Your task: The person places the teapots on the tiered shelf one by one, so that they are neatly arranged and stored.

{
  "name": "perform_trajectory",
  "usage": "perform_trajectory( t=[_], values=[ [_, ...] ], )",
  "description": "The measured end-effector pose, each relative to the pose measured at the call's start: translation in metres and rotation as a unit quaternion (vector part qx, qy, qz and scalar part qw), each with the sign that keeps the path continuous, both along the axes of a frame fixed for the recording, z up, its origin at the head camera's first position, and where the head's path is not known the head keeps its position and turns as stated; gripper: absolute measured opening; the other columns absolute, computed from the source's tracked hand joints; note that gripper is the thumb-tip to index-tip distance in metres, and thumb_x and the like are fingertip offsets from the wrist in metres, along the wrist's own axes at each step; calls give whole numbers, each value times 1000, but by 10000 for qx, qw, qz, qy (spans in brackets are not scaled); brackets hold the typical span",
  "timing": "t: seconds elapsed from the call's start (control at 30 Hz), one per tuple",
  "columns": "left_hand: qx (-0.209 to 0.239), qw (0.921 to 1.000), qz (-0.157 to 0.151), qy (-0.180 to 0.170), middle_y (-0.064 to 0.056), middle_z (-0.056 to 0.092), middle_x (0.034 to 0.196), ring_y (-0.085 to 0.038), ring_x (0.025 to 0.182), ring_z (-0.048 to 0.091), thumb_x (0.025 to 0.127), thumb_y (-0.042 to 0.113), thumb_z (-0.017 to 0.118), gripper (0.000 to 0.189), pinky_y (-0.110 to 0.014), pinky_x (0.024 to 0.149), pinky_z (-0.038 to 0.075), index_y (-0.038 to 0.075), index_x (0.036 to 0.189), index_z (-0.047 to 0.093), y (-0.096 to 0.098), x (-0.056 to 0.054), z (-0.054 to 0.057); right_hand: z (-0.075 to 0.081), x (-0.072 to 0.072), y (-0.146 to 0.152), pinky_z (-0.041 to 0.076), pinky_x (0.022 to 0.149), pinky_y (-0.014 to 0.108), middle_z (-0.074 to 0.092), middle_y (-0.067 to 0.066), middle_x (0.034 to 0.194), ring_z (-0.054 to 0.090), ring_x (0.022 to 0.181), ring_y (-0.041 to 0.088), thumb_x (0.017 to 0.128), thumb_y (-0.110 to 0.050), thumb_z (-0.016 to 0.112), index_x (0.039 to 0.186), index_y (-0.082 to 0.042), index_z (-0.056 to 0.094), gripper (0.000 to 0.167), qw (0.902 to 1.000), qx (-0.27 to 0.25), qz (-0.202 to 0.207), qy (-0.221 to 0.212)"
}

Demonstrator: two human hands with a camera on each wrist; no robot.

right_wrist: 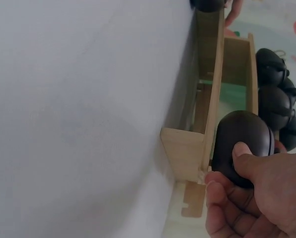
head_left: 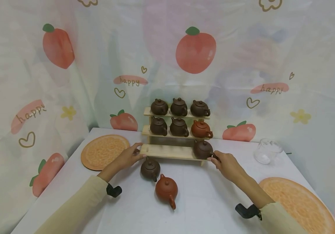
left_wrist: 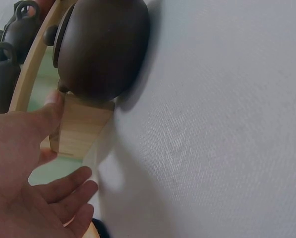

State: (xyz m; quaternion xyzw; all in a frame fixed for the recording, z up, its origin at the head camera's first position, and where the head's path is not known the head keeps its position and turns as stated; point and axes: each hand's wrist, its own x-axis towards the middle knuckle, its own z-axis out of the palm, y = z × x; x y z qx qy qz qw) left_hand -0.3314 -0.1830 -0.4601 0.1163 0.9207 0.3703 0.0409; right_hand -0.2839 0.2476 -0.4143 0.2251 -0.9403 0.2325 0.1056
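A three-tier wooden display rack [head_left: 167, 151] stands at the back of the table. On the right end of its lowest tier sits a dark brown teapot [head_left: 203, 150]. My right hand [head_left: 228, 165] pinches that teapot's handle, thumb on top, as the right wrist view also shows. At the left end of the same tier, my left hand [head_left: 128, 157] holds the board's edge between thumb and forefinger, its other fingers loosely spread. Just in front of the rack, a second dark teapot [head_left: 150, 169] rests on the table. Nearer to me is a reddish-brown teapot [head_left: 167, 189], handle towards me.
Three dark teapots [head_left: 179, 107] line the top tier. The middle tier bears two dark teapots [head_left: 179, 126] and a reddish one [head_left: 201, 129]. Round orange mats lie left [head_left: 104, 152] and right [head_left: 299, 204]. A clear glass vessel [head_left: 267, 151] stands at the back right.
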Motion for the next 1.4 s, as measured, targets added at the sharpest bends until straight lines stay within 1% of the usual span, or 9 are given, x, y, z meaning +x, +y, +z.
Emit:
perform_trajectory(
  t=[0.43,0.63,0.73,0.83,0.97,1.03,1.13,1.27,1.4],
  values=[
    [-6,10000,42,-49,-26,61,144,-43,135,58,105,41,66,68,-58,105,51,12,161,40,1,1,-1,0,-1,3,38,55,25,56,-4,67,48,61,11,103,-17,69,90,-7,60,19,9995,143,-89,-260],
    [-4,10000,35,-39,-27,61,143,-43,135,58,105,40,66,68,-58,106,50,11,161,40,1,2,1,0,-2,2,37,54,25,52,-2,65,47,62,12,103,-22,70,89,-6,62,23,9986,141,-299,-410],
    [-13,10000,20,-27,-27,61,143,-44,135,58,105,40,67,69,-58,105,51,11,161,39,1,2,1,0,-1,3,37,55,27,51,-1,65,48,62,14,103,-24,71,91,-4,64,25,9970,200,-478,-569],
    [-34,10000,6,-15,-27,61,143,-44,135,58,105,39,67,69,-58,105,51,10,161,39,1,2,1,2,3,3,41,57,29,56,1,65,51,62,16,103,-30,71,90,-1,67,32,9907,464,-723,-1058],
    [-46,10000,9,-14,-27,61,143,-44,135,58,105,40,67,70,-58,104,51,10,162,39,0,1,0,5,12,-1,45,61,32,61,4,66,57,61,17,103,-41,68,85,-1,68,44,9693,1094,-879,-2019],
    [-44,10000,15,-17,-27,61,143,-44,135,58,105,40,67,70,-58,105,51,10,162,39,0,1,0,4,19,-7,46,63,33,61,4,66,58,61,16,104,-45,66,83,-4,66,47,9609,1321,-796,-2299],
    [-38,10000,17,-7,-27,62,142,-43,134,58,105,40,67,69,-58,105,51,11,161,40,-1,1,0,-1,33,-25,46,66,34,60,3,66,57,63,16,104,-48,63,80,-7,65,48,9612,1289,-573,-2370],
    [-33,10000,-9,33,-27,62,141,-43,134,59,105,38,67,68,-58,106,50,10,160,40,-1,2,1,-9,54,-58,44,63,33,57,0,65,53,62,15,104,-54,61,74,-12,63,52,9700,847,-167,-2274],
    [-42,9999,-53,76,-27,62,141,-43,134,59,105,38,67,67,-58,106,50,9,160,40,0,2,2,-16,76,-90,43,61,33,58,-3,67,52,64,14,101,-68,54,73,-17,65,60,9724,517,189,-2266]
  ],
)
